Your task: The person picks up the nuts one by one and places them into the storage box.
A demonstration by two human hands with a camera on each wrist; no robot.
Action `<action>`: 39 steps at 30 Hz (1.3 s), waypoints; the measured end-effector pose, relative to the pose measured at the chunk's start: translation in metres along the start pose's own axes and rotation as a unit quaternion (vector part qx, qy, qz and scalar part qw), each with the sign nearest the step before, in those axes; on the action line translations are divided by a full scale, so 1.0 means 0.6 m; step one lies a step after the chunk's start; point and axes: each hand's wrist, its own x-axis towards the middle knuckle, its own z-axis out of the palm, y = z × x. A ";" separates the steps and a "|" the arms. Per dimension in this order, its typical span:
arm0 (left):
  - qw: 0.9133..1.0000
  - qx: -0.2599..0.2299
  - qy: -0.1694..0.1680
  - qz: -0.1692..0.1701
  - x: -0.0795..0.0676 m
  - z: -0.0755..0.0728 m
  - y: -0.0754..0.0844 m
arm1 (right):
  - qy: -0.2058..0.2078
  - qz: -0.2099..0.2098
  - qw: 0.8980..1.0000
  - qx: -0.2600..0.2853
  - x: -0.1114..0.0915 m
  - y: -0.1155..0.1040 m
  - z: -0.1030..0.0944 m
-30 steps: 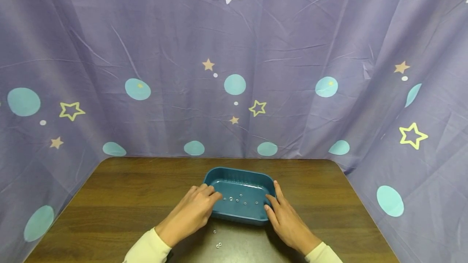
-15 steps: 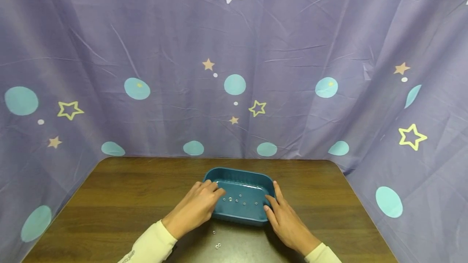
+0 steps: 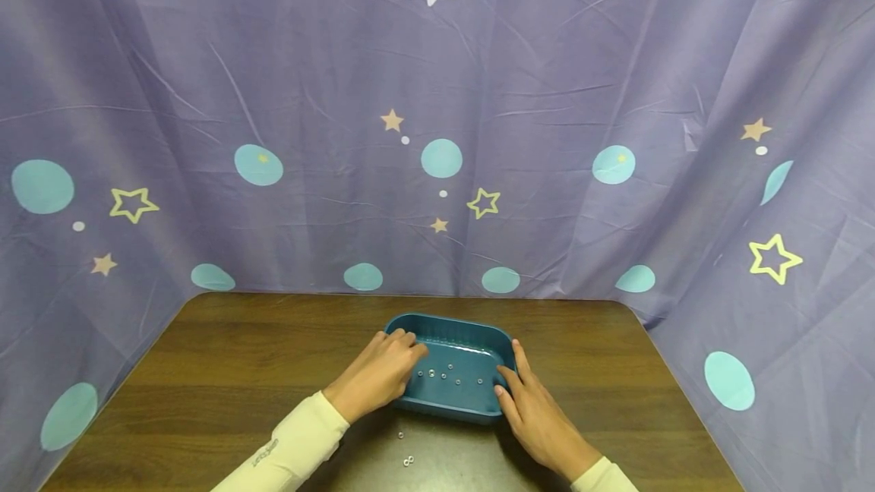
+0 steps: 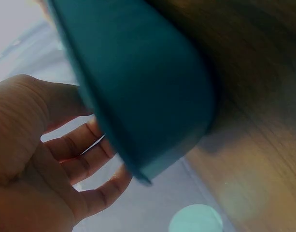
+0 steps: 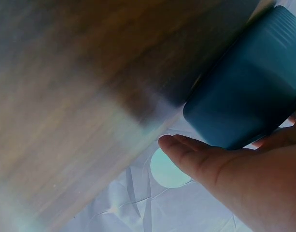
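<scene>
In the head view, a blue-green tray [image 3: 451,407] is standing on the wood-grained worktop [image 3: 273,355], in from its far edge and well apart from both far corners. It is looking like moulded plastic, with rounded corners and a glossy floor, so it is probably light, stiff and prone to sliding; the short-end rims are offering the best hold. Six small rings [image 3: 431,373] are lying in the tray; three loose rings [image 3: 400,435] are lying on the worktop beyond its near edge. All are shining, likely hard, light and slippery, best pinched at the outer edge. The right hand [image 3: 536,408] is straddling the right rim, fingers parted, some inside and some outside. The left hand [image 3: 379,374] is leaning over the left rim, fingers bent.

In the left wrist view, the smooth outer wall is curving, and slightly parted fingers are passing behind its rim; their tips are hidden, so whether they are pinching a ring I cannot tell.

In the right wrist view, fine ribs are marking the wall, and fingers are lying along its outside.
</scene>
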 end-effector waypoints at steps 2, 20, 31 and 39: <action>1.000 -0.005 -0.017 -0.005 0.005 0.008 -0.004 | 0.002 -0.004 1.000 -0.003 0.000 0.001 0.001; 0.997 -0.023 -0.065 -0.017 0.046 0.057 -0.018 | 0.002 -0.013 1.000 -0.005 0.004 0.004 -0.004; 0.996 -0.036 -0.076 -0.002 0.069 0.077 -0.010 | -0.009 -0.011 1.000 0.007 0.001 0.008 -0.007; 0.993 -0.046 -0.107 -0.015 0.070 0.092 -0.009 | 0.002 -0.016 1.000 -0.003 0.000 0.006 -0.003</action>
